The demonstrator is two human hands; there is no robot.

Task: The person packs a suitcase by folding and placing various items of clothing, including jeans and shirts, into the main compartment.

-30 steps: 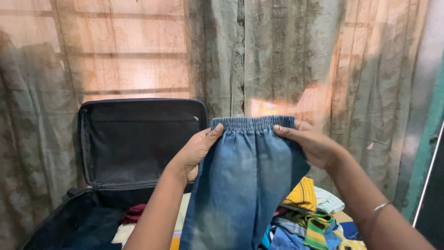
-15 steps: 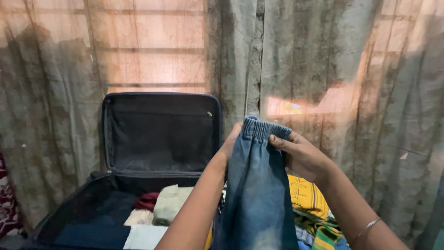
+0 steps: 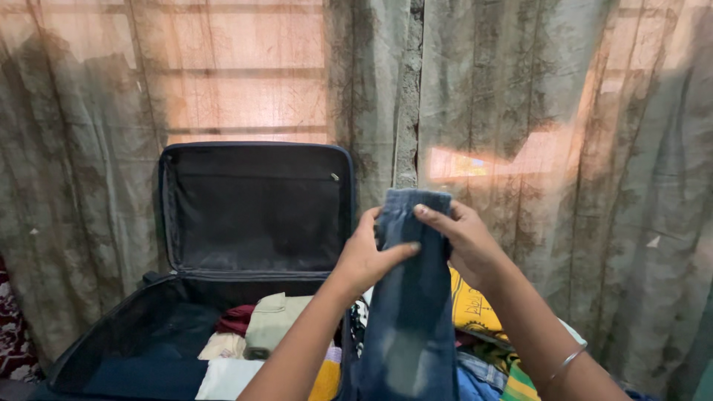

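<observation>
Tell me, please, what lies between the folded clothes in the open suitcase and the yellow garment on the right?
In the head view, the hanging blue jeans, held by both hands, and the left forearm.

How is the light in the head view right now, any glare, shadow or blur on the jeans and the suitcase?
Head view: backlit through the curtain, with one bright warm patch glaring behind the hands; the jeans are dim but sharp enough near the left hand and right hand, softer at the bottom edge; the suitcase lid is nearly black, with little detail.

Bare forearms, no sleeves, thin silver bangle on right wrist
</observation>
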